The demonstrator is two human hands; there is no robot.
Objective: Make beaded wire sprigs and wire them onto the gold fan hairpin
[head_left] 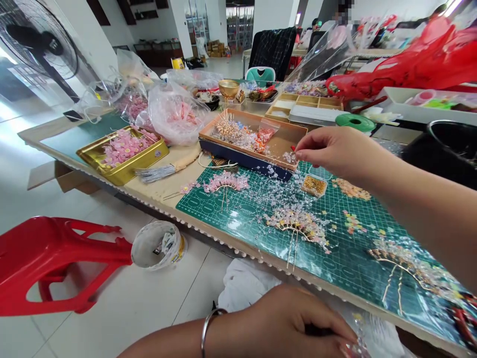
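In the head view, the left hand (294,318) is pinching a beaded piece (358,334) in its fingers just off the table's (160,192) near edge, while the right hand (330,146) is pressing its fingertips together at clear beads (288,157) in the box's (290,133) corner, any catch being too small to tell. Doing this well probably means keeping the piece steady, taking beads lightly, and holding the forearm above the hairpins (300,224).
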